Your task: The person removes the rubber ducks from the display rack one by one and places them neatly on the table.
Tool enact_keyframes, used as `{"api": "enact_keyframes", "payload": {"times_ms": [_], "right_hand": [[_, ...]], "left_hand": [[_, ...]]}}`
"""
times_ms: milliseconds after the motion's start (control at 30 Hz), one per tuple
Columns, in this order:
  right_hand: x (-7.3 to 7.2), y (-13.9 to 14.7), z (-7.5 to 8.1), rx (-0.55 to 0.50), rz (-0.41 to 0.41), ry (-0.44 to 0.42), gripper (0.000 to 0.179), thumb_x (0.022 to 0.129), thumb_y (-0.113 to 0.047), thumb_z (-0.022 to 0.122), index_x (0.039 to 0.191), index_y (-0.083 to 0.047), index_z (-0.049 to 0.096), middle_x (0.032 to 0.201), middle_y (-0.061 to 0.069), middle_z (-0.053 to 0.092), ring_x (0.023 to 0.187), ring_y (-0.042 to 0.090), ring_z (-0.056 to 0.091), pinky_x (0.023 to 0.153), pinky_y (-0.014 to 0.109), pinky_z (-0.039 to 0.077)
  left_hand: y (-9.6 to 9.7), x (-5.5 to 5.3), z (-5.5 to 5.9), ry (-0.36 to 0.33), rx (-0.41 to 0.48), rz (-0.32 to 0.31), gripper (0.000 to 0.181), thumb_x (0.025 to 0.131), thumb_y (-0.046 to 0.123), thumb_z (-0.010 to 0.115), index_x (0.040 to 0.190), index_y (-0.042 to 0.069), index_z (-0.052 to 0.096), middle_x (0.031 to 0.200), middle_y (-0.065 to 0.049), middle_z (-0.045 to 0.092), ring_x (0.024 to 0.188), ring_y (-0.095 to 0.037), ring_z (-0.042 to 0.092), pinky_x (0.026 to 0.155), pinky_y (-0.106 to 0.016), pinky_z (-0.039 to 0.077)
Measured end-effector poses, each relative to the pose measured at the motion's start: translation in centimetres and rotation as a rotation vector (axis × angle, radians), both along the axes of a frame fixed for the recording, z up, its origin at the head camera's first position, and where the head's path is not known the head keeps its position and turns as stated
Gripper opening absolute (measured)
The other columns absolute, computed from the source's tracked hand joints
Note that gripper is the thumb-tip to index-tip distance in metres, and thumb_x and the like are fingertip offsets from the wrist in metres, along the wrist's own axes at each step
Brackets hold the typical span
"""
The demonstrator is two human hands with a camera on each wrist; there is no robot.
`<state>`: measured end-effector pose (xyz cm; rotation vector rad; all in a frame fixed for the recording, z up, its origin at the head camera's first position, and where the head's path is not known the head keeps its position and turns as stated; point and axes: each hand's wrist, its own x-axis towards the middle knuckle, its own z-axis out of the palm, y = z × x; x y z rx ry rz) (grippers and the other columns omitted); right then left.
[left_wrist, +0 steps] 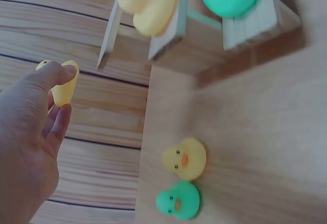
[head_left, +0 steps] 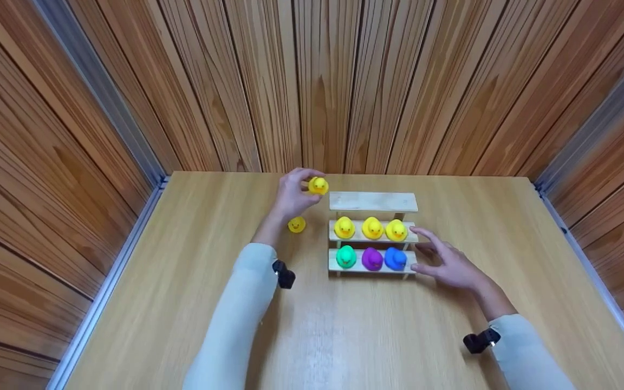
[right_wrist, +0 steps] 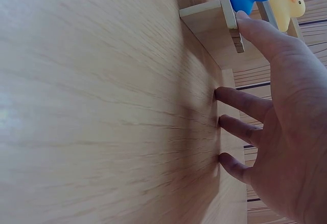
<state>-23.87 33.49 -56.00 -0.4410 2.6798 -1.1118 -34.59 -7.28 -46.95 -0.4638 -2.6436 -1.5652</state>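
My left hand [head_left: 292, 196] pinches a yellow rubber duck [head_left: 318, 186] between thumb and fingers, raised just left of the top step of a three-tier wooden shelf [head_left: 372, 201]. On the middle step stand three yellow ducks [head_left: 372, 228]. The bottom step holds a green duck [head_left: 346, 257], a purple duck [head_left: 372, 259] and a blue duck [head_left: 395, 259]. At the shelf's right end is my right hand [head_left: 450, 264], fingers spread. Its thumb [right_wrist: 255, 29] rests at the bottom step's edge, close to the blue duck.
Below the left hand, a yellow duck [head_left: 296, 225] sits on the wooden table [head_left: 355, 325]. Beside it the left wrist view shows another green duck [left_wrist: 180, 201], which the left arm hides from the head view. Wood-plank walls [head_left: 323, 86] enclose the back and sides.
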Motion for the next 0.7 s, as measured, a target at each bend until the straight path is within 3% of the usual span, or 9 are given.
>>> {"api": "enact_keyframes", "payload": {"times_ms": [467, 700], "right_hand": [[0.0, -0.1, 0.1, 0.015, -0.010, -0.010, 0.091, 0.105, -0.045, 0.079, 0.178, -0.035, 0.024, 0.172, 0.025, 0.053, 0.163, 0.054, 0.046, 0.130, 0.089, 0.022], [0.0, 0.0, 0.0, 0.003, -0.004, 0.006, 0.091, 0.104, -0.042, 0.081, 0.177, -0.032, 0.026, 0.169, 0.025, 0.057, 0.160, 0.052, 0.051, 0.129, 0.090, 0.022]], "left_hand": [[-5.1, 0.2, -1.1, -0.050, -0.012, 0.060, 0.046, 0.101, 0.002, 0.080, 0.145, 0.012, 0.072, 0.150, -0.014, 0.064, 0.140, -0.036, 0.066, 0.122, -0.051, 0.060], [-7.6, 0.3, -1.9, -0.045, 0.008, 0.089, 0.046, 0.098, -0.003, 0.080, 0.143, 0.003, 0.072, 0.152, -0.020, 0.064, 0.141, -0.041, 0.065, 0.121, -0.054, 0.060]]}}
